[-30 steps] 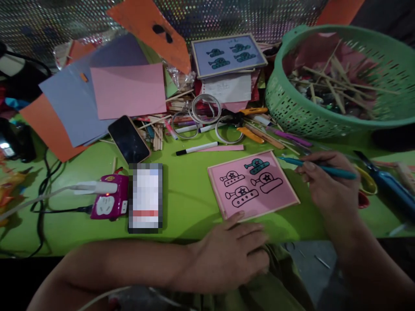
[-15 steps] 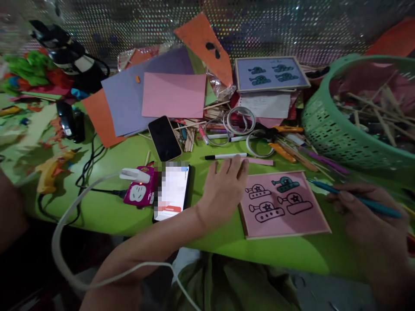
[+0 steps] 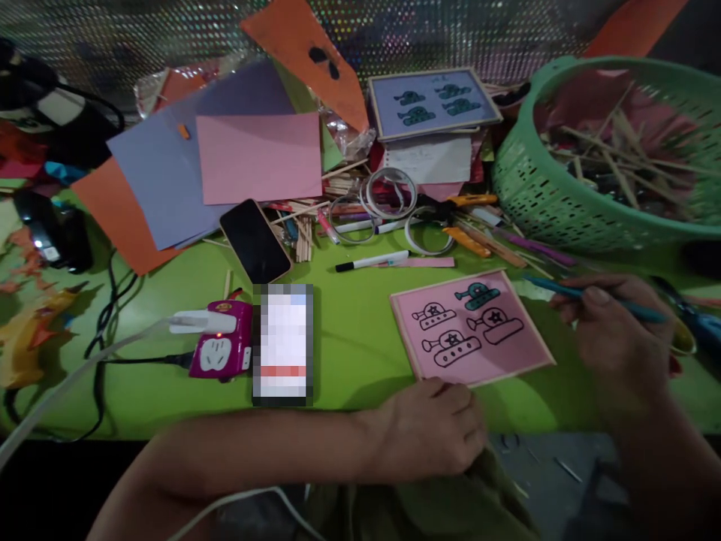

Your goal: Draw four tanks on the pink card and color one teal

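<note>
My right hand pinches a teal pen, its tip pointing left, just right of a pink card edged with thin wooden strips. Several tanks with stars are outlined in black on this card; the upper right one is coloured teal. Below the card's lower edge, at the table's front, lies my left hand. Its fingers are curled down, so the palm and anything in it are hidden. Behind the card, a white marker with a black cap rests beside a pink strip.
A lit phone stands beside a magenta power socket with cables. Farther back are a dark phone, coloured sheets, tape rolls, a framed purple card and a green basket of sticks.
My left hand has drawn back from the white marker to the table's front edge, its fingers curling. My right hand still holds the teal pen. The camera view has shifted right.
</note>
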Tool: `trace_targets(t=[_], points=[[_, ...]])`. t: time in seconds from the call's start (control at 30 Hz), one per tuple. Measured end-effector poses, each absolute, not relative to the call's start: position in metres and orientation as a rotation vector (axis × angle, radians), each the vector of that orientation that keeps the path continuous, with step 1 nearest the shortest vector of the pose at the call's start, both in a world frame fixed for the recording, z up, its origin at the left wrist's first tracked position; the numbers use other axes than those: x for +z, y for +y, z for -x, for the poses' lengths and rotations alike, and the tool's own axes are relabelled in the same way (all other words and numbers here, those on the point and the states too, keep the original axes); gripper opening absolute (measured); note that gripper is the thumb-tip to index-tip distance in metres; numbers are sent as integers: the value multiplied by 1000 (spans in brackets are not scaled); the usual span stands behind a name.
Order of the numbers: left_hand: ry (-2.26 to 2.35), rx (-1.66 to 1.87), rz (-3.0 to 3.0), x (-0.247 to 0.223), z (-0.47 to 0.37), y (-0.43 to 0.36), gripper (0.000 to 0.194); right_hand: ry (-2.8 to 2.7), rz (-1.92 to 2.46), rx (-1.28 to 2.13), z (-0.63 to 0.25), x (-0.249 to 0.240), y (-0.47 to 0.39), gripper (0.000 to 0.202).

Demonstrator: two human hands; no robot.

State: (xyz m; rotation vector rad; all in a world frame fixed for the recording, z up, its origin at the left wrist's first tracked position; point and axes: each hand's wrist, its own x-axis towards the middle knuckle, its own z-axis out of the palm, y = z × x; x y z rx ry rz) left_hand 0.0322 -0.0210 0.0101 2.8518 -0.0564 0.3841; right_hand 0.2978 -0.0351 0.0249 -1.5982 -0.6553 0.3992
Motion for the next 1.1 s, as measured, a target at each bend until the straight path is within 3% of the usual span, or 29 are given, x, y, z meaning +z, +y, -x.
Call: trace_targets(t=[0.47, 0.87, 1.1], points=[[-184, 245, -3065, 1, -26, -28, 44, -793, 1482, 447, -313, 9, -31, 12], [-192, 198, -3020, 0, -26, -22, 42, -721, 1449, 388, -299, 24, -26, 10], [-120, 342, -2974, -8, -26, -27, 40, -915, 1491, 557, -267, 31, -35, 8]])
